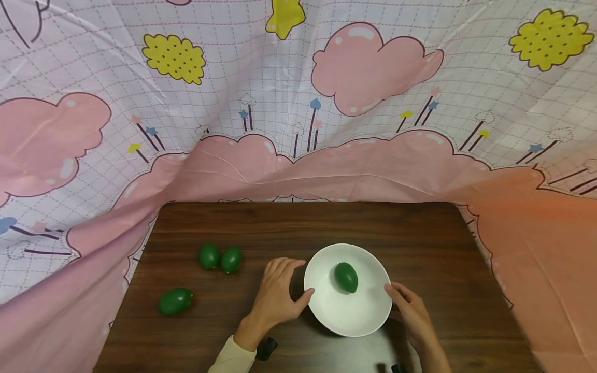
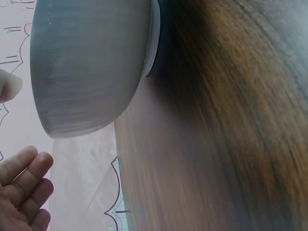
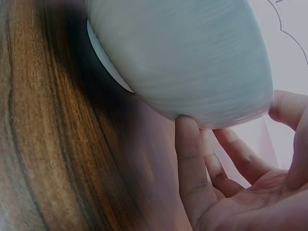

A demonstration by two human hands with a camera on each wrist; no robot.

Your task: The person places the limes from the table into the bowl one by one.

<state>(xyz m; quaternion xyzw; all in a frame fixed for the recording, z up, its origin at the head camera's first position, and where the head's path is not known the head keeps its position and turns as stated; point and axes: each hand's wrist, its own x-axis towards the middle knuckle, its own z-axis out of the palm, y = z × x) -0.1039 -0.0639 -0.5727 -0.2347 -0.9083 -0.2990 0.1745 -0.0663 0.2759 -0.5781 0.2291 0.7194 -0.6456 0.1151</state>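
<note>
A white bowl [image 1: 326, 313] stands right of the middle of the table, with one dark green lime [image 1: 346, 277] inside it. My right hand [image 1: 412, 311] grips the bowl's right side, thumb at the rim and fingers under the outer wall. In the right wrist view, the fingertips [image 3: 186, 127] touch the bowl's wall [image 3: 192, 62]. On the other side, my left hand [image 1: 279, 290] is spread beside the bowl, thumb close to the rim. The left wrist view shows its fingers [image 2: 29, 180] apart from the bowl [image 2: 91, 67].
Two limes lie side by side at the table's left, a left one [image 1: 209, 256] and a right one [image 1: 231, 259]. Another lime [image 1: 175, 301] is nearer the left edge. Behind the brown wooden table [image 1: 280, 223] hangs a patterned cloth [image 1: 298, 176].
</note>
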